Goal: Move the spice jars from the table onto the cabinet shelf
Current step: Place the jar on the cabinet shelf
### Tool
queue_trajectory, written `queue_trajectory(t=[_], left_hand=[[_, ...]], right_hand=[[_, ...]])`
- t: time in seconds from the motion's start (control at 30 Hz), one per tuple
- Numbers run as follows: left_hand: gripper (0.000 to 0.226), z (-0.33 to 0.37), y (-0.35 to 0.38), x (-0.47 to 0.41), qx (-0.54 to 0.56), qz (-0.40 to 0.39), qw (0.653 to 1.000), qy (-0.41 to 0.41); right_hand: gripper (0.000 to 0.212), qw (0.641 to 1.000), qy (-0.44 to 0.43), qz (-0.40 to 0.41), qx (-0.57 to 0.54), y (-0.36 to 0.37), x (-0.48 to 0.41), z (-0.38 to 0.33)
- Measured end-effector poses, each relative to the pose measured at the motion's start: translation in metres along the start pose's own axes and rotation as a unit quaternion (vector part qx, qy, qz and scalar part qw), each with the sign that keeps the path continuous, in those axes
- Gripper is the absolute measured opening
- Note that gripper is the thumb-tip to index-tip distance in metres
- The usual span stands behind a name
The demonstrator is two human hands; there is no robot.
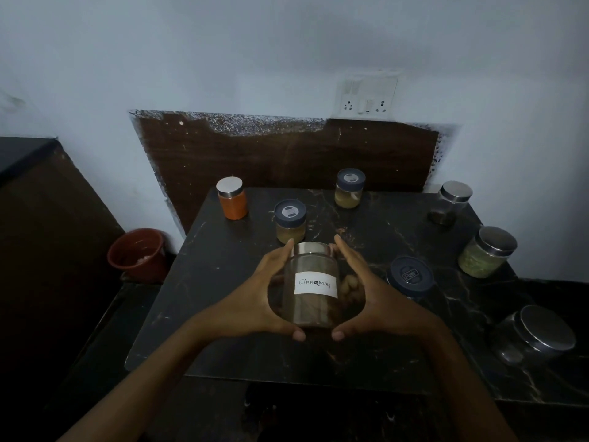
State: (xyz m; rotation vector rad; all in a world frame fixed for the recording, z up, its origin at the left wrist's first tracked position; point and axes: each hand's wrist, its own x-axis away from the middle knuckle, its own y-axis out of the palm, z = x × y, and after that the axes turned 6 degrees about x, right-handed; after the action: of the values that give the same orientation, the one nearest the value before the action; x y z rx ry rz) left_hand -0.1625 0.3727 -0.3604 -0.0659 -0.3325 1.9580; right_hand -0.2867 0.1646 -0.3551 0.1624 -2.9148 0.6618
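Both hands (314,301) clasped around cinnamon jar (311,287) above dark marble table (223,314), pale wall (287,52) behind.

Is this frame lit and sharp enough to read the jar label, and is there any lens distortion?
Head view: dim and underexposed, with dark corners; the cinnamon jar between left hand and right hand is sharp, its handwritten label legible; the steel lids show only soft sheen; wide-angle bowing tilts the table edges.
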Motion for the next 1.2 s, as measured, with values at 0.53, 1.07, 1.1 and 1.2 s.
queue_trajectory(t=[0.53, 1.07, 1.1, 1.2], left_hand=[[0.135, 0.132, -0.142, -0.076, -0.248, 0.128, 0.94, 0.197], [0.088, 0.316, -0.29, -0.126, -0.277, 0.341, 0.768, 0.467], [0.085, 0.322, -0.297, -0.134, -0.269, 0.348, 0.762, 0.476], [0.081, 0.337, -0.314, -0.156, -0.244, 0.364, 0.759, 0.482]], right_hand=[[0.129, 0.94, -0.146, 0.166, 0.259, -0.117, -0.094, -0.147], [0.133, 0.756, -0.351, 0.363, 0.417, -0.247, -0.176, -0.37], [0.133, 0.749, -0.355, 0.368, 0.422, -0.253, -0.182, -0.378], [0.132, 0.726, -0.349, 0.387, 0.447, -0.269, -0.2, -0.397]])
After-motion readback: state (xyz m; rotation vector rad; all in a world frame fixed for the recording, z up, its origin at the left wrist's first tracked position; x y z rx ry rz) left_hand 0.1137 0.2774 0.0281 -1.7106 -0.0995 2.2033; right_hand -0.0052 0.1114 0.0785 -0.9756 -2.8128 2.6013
